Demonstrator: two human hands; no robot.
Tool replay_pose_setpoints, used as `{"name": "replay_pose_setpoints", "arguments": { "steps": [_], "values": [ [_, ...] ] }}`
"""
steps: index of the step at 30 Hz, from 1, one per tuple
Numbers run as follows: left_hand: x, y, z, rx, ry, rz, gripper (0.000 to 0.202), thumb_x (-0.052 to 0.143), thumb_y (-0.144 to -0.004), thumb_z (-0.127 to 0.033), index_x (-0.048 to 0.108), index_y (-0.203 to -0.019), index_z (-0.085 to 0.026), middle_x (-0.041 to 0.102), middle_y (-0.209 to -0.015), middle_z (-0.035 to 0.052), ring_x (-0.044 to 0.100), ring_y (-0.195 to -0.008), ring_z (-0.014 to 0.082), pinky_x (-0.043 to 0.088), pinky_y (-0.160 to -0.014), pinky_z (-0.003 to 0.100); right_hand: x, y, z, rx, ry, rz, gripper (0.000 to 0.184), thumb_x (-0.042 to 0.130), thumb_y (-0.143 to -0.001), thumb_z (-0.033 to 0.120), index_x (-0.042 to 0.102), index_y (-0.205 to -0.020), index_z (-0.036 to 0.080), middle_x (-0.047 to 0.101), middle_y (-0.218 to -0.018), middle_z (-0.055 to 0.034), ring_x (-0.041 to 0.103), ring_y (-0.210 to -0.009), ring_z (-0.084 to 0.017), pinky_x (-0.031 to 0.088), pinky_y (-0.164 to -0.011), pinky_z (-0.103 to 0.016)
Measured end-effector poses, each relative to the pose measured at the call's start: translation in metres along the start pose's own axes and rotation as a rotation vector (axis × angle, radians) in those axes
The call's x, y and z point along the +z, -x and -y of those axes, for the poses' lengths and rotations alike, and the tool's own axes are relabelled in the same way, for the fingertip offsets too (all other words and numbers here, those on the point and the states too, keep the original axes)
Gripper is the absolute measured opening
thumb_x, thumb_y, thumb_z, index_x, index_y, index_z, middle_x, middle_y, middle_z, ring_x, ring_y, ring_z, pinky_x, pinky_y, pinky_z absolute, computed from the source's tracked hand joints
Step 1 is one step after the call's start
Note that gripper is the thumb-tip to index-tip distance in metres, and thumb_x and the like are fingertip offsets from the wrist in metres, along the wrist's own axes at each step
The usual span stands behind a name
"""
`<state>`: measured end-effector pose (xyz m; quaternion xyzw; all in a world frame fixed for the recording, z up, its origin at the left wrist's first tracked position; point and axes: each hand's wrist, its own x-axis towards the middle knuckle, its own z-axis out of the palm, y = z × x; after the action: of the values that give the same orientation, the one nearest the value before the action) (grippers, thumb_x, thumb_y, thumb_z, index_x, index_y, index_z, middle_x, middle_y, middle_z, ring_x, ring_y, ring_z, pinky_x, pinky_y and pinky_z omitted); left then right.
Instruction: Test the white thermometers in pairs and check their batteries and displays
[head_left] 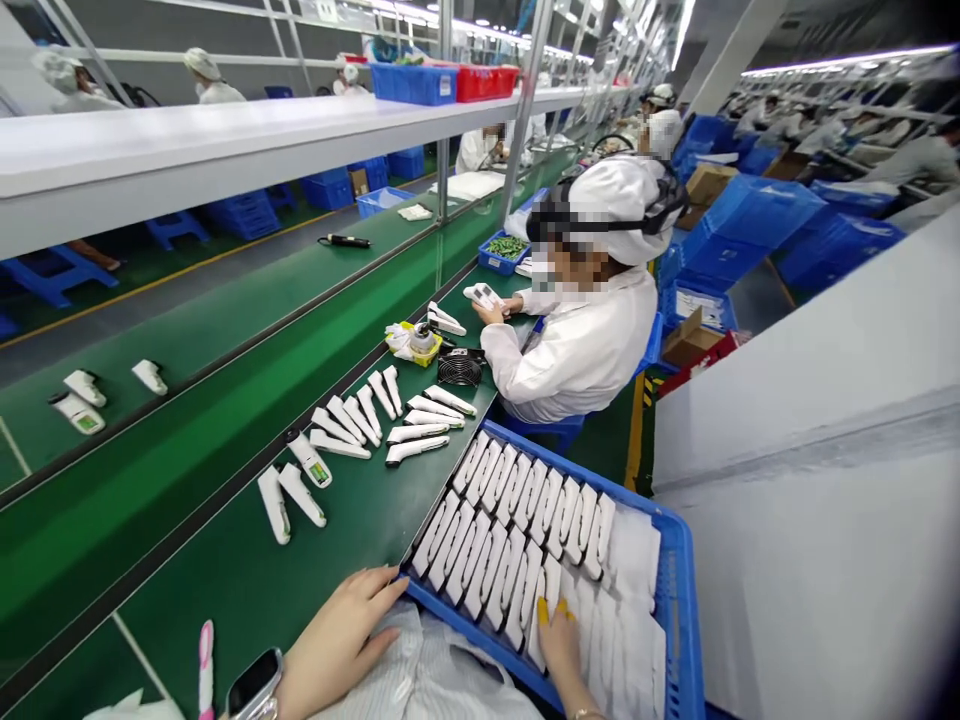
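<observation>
A blue tray [679,560] at the table's edge holds rows of white handheld thermometers [480,560], packed side by side, with white sleeves at its right end. My right hand [559,640], with yellow finger cots, reaches into the front row. Its fingertips close on one white thermometer [553,578]; the grip is partly hidden. My left hand [349,630] lies at the tray's near left corner, fingers stretched out and fingertips touching the rim, thumb apart. A smartwatch [255,685] is on that wrist.
More white thermometers [360,415] lie on the green table [247,580], two with lit screens. A pink-and-white pen-like tool [205,660] lies left. Beyond the tray, a co-worker [577,340] holds a device. A yellow basket [424,350] and black coiled cable [460,368] sit nearby.
</observation>
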<state>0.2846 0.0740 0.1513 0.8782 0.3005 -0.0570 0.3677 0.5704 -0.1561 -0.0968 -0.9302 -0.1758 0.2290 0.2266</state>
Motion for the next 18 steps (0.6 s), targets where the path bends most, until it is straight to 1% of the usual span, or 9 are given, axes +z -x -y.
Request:
{"name": "replay_pose_setpoints", "arguments": {
  "steps": [3,5,6,8,9,12,15,16,18],
  "values": [
    [0.002,0.005,0.003,-0.016,0.043,-0.031,0.043,0.047,-0.084,-0.028,0.048,-0.126,-0.033,0.055,-0.128,0.0068,0.051,-0.116,0.0271,0.04,-0.1,0.047,-0.015,-0.009,0.007,-0.031,0.048,-0.026,0.06,0.028,-0.07,0.055,0.061,-0.096,0.012,0.064,-0.081,-0.0207,0.062,-0.084,-0.039,0.045,-0.077,-0.052],
    [0.004,0.012,0.005,-0.021,0.072,-0.077,0.042,0.045,-0.085,-0.028,0.047,-0.127,-0.034,0.056,-0.127,0.0055,0.053,-0.114,0.0253,0.04,-0.101,0.046,-0.03,-0.028,0.025,-0.103,0.067,-0.057,0.064,0.028,-0.071,0.054,0.057,-0.105,0.008,0.062,-0.092,-0.0238,0.058,-0.093,-0.04,0.044,-0.082,-0.052],
    [0.006,0.016,0.006,-0.032,0.083,-0.105,0.042,0.044,-0.085,-0.028,0.047,-0.127,-0.034,0.056,-0.126,0.0051,0.054,-0.113,0.0247,0.039,-0.101,0.045,-0.036,-0.04,0.042,-0.16,0.073,-0.069,0.068,0.028,-0.071,0.054,0.054,-0.11,0.005,0.059,-0.099,-0.0261,0.055,-0.1,-0.041,0.042,-0.086,-0.053],
    [0.009,0.027,0.009,-0.073,0.101,-0.168,0.041,0.043,-0.087,-0.03,0.047,-0.127,-0.033,0.056,-0.126,0.0049,0.054,-0.113,0.0243,0.039,-0.101,0.045,-0.041,-0.069,0.088,-0.337,0.078,-0.058,0.071,0.031,-0.074,0.054,0.048,-0.117,0.001,0.052,-0.113,-0.0277,0.046,-0.113,-0.039,0.036,-0.095,-0.05],
    [0.011,0.033,0.011,-0.099,0.11,-0.207,0.041,0.042,-0.087,-0.032,0.047,-0.127,-0.033,0.057,-0.126,0.0049,0.054,-0.113,0.0244,0.04,-0.101,0.045,-0.04,-0.082,0.118,-0.449,0.078,-0.03,0.068,0.033,-0.076,0.052,0.047,-0.12,0.002,0.05,-0.118,-0.0254,0.042,-0.117,-0.036,0.034,-0.099,-0.046],
    [0.019,0.057,0.018,-0.195,0.131,-0.344,0.04,0.043,-0.087,-0.035,0.048,-0.127,-0.034,0.059,-0.124,0.0042,0.055,-0.111,0.0249,0.044,-0.098,0.041,-0.017,-0.111,0.221,-0.775,0.097,0.102,0.055,0.041,-0.079,0.045,0.049,-0.121,0.01,0.046,-0.126,-0.0184,0.035,-0.123,-0.029,0.028,-0.104,-0.041],
    [0.03,0.083,0.024,-0.317,0.14,-0.465,0.04,0.045,-0.085,-0.037,0.05,-0.125,-0.034,0.06,-0.122,0.0033,0.057,-0.109,0.0244,0.047,-0.095,0.037,0.017,-0.114,0.313,-1.042,0.142,0.286,0.044,0.051,-0.078,0.036,0.055,-0.117,0.017,0.047,-0.128,-0.0132,0.032,-0.125,-0.027,0.024,-0.106,-0.038],
    [0.034,0.092,0.025,-0.364,0.143,-0.499,0.04,0.046,-0.085,-0.038,0.05,-0.124,-0.035,0.06,-0.122,0.0031,0.057,-0.109,0.0241,0.047,-0.094,0.036,0.028,-0.111,0.337,-1.109,0.159,0.35,0.043,0.056,-0.075,0.033,0.057,-0.116,0.019,0.047,-0.129,-0.0116,0.032,-0.125,-0.027,0.024,-0.106,-0.037],
    [0.045,0.108,0.026,-0.467,0.152,-0.559,0.039,0.046,-0.085,-0.039,0.051,-0.124,-0.034,0.061,-0.121,0.0029,0.057,-0.109,0.0236,0.047,-0.094,0.035,0.045,-0.105,0.37,-1.194,0.196,0.465,0.042,0.065,-0.066,0.026,0.062,-0.108,0.022,0.05,-0.127,-0.0102,0.035,-0.122,-0.028,0.026,-0.104,-0.038]
  ]
}}
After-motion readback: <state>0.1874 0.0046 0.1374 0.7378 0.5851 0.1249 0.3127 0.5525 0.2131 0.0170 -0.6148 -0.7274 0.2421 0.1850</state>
